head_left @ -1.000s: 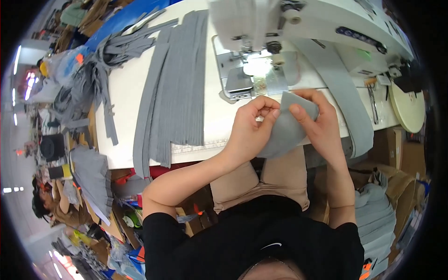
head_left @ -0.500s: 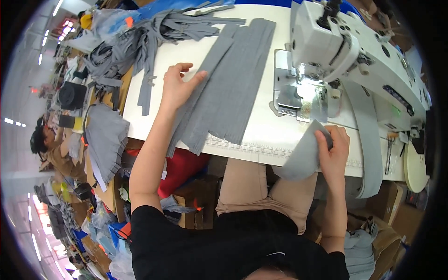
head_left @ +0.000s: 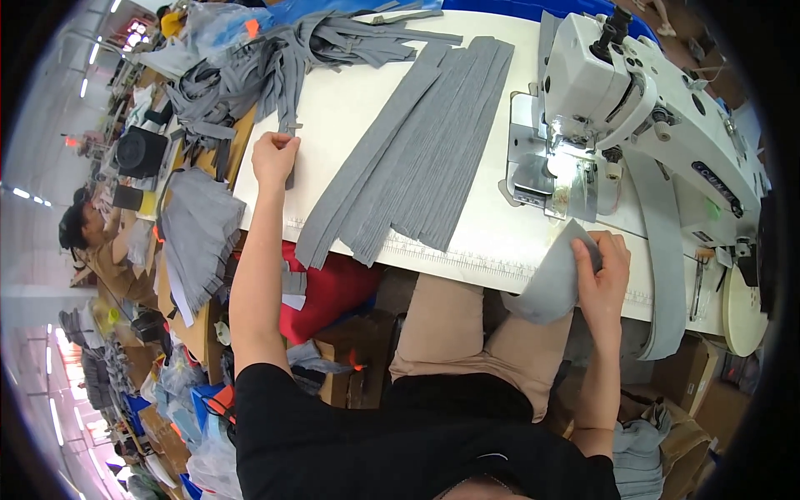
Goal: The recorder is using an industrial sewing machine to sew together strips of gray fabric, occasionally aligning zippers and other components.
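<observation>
My left hand (head_left: 275, 158) is out at full reach on the white worktop (head_left: 350, 108), fingers curled down and pinching a short, narrow grey strip (head_left: 289, 177) that lies flat under the knuckles at the worktop's near-left edge. Just right of that hand a fan of long grey strips (head_left: 417, 142) runs diagonally, flat ribbons of soft knit cloth overlapping like slats, their near ends reaching the worktop's front edge. Beyond the left hand, farther away, a loose heap (head_left: 267, 58) of the same grey strips sits tangled and limp.

My right hand (head_left: 602, 275) is closed on a folded grey piece (head_left: 552, 279), thumb and fingers clamped over its upper corner; the cloth bulges into a rounded, pouch-like shape that hangs off the front edge toward my lap. Straight above this hand stands the sewing machine (head_left: 633, 92), hard white glossy casing, with a bright metal plate (head_left: 533, 167) lit beneath its head. To the right of the right hand a wide grey band (head_left: 662, 250) drapes smoothly from the machine over the edge. Further right, a pale round disc (head_left: 744, 312) sits at the corner.

Below the left forearm, a stack of fringed grey pieces (head_left: 196, 229) rests on a lower stand, and red fabric (head_left: 329, 287) is bunched under the worktop.
</observation>
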### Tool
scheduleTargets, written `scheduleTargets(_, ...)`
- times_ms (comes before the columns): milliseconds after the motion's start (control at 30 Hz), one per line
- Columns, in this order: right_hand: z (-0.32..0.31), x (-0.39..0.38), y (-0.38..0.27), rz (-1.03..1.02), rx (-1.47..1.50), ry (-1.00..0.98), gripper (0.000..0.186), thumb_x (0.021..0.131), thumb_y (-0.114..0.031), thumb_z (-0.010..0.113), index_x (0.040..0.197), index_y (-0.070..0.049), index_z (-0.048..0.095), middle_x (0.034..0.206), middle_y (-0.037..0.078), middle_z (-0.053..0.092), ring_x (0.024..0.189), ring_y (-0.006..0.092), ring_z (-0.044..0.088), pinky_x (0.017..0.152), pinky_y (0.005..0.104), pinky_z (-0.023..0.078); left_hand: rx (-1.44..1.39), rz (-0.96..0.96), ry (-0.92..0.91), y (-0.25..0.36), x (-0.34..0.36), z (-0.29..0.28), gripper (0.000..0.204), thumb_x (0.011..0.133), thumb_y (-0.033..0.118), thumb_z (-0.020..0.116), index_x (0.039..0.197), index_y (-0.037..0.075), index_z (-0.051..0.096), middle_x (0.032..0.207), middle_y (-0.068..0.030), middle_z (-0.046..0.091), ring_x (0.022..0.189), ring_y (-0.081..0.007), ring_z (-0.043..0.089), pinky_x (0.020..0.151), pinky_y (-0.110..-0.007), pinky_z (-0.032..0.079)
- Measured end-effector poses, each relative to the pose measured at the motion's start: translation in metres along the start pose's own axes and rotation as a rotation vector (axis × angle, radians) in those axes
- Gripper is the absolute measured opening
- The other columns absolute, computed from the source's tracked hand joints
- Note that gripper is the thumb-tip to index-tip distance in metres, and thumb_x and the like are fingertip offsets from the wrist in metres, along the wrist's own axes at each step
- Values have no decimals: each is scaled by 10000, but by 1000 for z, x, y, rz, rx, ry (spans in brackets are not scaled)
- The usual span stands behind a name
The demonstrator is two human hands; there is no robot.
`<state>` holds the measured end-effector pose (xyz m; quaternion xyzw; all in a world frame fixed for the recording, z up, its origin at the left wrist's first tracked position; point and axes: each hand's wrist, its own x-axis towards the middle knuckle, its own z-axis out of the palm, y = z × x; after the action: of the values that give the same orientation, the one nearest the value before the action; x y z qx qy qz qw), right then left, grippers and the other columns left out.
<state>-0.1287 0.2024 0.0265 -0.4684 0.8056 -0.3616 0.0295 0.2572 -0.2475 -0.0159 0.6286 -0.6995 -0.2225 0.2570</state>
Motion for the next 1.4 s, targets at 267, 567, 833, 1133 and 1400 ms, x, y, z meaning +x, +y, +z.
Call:
scheduleTargets(267, -5, -10, -4, -10, 40, -16, 159, 946, -172, 711, 932, -20, 666, 872, 84, 625, 861, 272, 541, 841, 379, 407, 43, 119, 92, 19, -5, 0, 344, 821, 304, 842, 937, -11, 767, 793, -121, 763, 768, -237, 738, 756, -378, 563)
scheduleTargets(567, 1, -18, -20, -14, 201, -99, 153, 925, -169, 732, 899, -31, 670, 845, 77, 613, 841, 267, 529, 811, 376, 417, 172, 134, 201, 67, -26, 18, 584, 837, 482, 833, 1113, -7, 669, 935, -140, 716, 891, -296, 707, 786, -406, 549)
scheduleTargets(833, 2, -20, -26, -81, 188, -102, 145, 916, -151, 737, 887, -29, 663, 826, 76, 600, 822, 268, 517, 779, 374, 413, 198, 227, 165, 70, -33, 29, 349, 843, 354, 828, 832, 26, 708, 866, -129, 722, 800, -290, 708, 757, -415, 545)
scheduleTargets(1133, 12, -16, -43, -25, 768, -308, 144, 938, -154, 729, 976, -18, 699, 1395, 161, 610, 1312, 262, 548, 1110, 389, 391, -1293, -271, -483, 190, -129, 24, 399, 1079, 76, 494, 1432, -106, 458, 1442, -204, 583, 1275, -292, 617, 1061, -410, 564)
scheduleTargets(1400, 37, 4, -74, -56, 770, -229, 122, 947, -100, 700, 1013, -3, 669, 1234, 138, 635, 1165, 261, 604, 1011, 348, 452, -1359, -345, -943, 232, -255, 72, 405, 1044, 40, 569, 1425, -40, 458, 1470, -170, 573, 1328, -274, 590, 1108, -421, 520)
